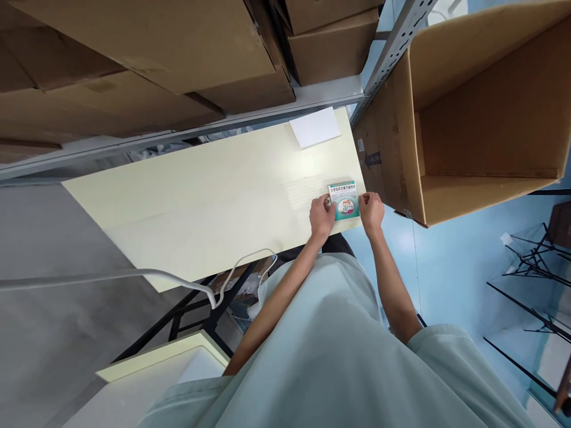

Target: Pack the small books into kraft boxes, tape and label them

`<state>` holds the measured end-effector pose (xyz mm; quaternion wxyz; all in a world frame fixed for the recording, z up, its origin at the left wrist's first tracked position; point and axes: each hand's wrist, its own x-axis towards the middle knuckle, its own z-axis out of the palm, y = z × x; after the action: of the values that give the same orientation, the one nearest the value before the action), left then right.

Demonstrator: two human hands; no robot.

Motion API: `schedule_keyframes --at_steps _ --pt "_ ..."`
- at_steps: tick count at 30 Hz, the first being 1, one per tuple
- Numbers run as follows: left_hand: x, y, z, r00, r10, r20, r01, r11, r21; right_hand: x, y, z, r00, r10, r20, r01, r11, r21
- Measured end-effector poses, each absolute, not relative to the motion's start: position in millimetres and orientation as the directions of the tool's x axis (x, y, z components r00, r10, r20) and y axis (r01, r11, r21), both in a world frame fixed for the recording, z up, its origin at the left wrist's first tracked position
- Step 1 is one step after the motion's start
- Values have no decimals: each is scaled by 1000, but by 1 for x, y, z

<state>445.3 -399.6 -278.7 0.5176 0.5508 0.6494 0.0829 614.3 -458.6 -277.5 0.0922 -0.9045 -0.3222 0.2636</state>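
A small teal and white booklet (344,200) lies at the right end of the pale yellow table (200,196). My left hand (322,214) grips its left edge with fingers curled. My right hand (371,209) grips its right edge the same way. Both forearms reach forward from my light green shirt.
A white paper pad (316,126) lies at the table's far right corner. A large open cardboard box (473,113) stands right of the table. More cardboard boxes (147,53) fill the metal shelf above. A white cable (214,285) hangs off the near edge. Black metal stands (535,261) are at right.
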Motion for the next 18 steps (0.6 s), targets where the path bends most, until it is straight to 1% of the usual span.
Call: schedule_keyframes --at_steps 4,9,12,15,18 --pt "448 -399 -274 149 795 -589 639 377 671 616 -454 -273 606 653 -455 606 -749 -268" --pt "447 -402 -268 148 784 -603 623 399 672 620 -455 -269 583 679 -446 643 -721 -258" --pt "447 -405 -267 151 780 -607 619 404 673 620 -456 -271 570 662 -486 626 -733 -265" --pt "447 -407 -268 148 787 -599 625 395 674 621 -458 -274 530 690 -493 627 -710 -320" --pt "446 -406 -271 148 785 -601 619 400 676 626 -460 -272 460 779 -426 628 -625 -464"
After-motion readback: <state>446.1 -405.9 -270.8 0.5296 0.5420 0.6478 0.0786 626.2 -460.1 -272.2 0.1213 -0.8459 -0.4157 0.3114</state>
